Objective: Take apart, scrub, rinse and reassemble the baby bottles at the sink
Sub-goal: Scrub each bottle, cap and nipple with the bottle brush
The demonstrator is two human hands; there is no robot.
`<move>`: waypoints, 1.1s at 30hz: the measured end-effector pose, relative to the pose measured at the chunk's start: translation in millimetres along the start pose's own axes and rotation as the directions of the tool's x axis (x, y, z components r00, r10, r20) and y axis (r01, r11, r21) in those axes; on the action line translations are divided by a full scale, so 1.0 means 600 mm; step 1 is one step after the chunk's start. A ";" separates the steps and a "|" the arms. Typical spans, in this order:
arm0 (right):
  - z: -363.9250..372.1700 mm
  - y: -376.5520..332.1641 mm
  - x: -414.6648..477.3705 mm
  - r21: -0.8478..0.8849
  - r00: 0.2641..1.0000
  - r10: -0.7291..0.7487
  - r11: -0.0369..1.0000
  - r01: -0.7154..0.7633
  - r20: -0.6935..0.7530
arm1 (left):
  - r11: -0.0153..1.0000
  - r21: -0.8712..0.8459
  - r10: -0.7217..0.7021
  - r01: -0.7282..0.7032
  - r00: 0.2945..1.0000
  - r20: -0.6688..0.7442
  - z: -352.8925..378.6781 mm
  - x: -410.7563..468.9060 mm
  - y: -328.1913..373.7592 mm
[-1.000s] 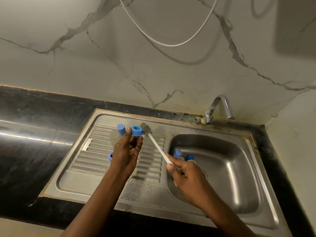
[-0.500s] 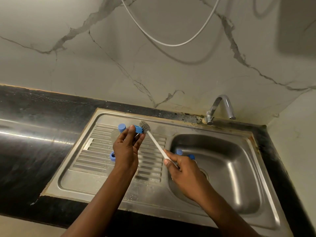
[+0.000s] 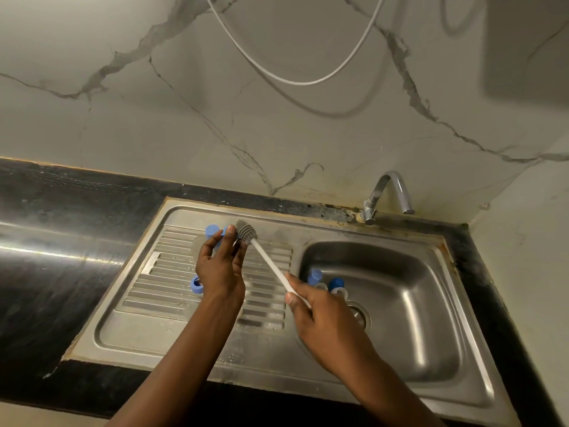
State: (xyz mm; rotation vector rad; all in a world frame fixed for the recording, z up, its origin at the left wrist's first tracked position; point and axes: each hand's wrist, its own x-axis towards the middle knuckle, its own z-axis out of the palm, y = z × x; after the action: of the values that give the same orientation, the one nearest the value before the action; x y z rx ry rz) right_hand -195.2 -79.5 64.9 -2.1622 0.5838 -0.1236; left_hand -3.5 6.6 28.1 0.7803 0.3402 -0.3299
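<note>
I have the bottle brush (image 3: 272,268) raised over the drainboard (image 3: 147,306) of the steel sink. Its long axis runs diagonally. The white handle starts near and right, in my right hand (image 3: 320,312), and the grey bristle head points far and left, toward the sink's back rim. The right fingers are curled round the handle's near end, with the thumb lying along it.

My left hand (image 3: 220,266) is held up above the ribbed drainboard and pinches a blue collar ring (image 3: 225,232) at its fingertips. The bristle head touches the ring's right side.

A second ago the ring faced me with its opening in full view beside the bristles. Now only a sliver of blue shows past the fingertips, and the whole bristle head is in view.

A blue-capped bottle piece (image 3: 211,232) stands on the drainboard just left of the ring. Another blue ring (image 3: 196,285) lies by my left wrist. In the basin (image 3: 431,318), beyond my right hand, sit a blue cap (image 3: 314,277) and a second blue piece (image 3: 336,284). The tap (image 3: 388,192) stands at the far rim.
</note>
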 end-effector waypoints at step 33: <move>-0.072 0.074 -0.026 0.002 0.999 0.015 1.000 -0.015 -0.030 | 0.978 0.157 -0.161 0.140 0.978 0.130 0.006 -0.011 -0.035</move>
State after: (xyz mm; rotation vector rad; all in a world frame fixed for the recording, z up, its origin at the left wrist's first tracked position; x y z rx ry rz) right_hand -237.6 -126.9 59.2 -2.1568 0.6164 -0.1483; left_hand -17.2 -8.9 19.8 0.8721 0.2426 -0.5557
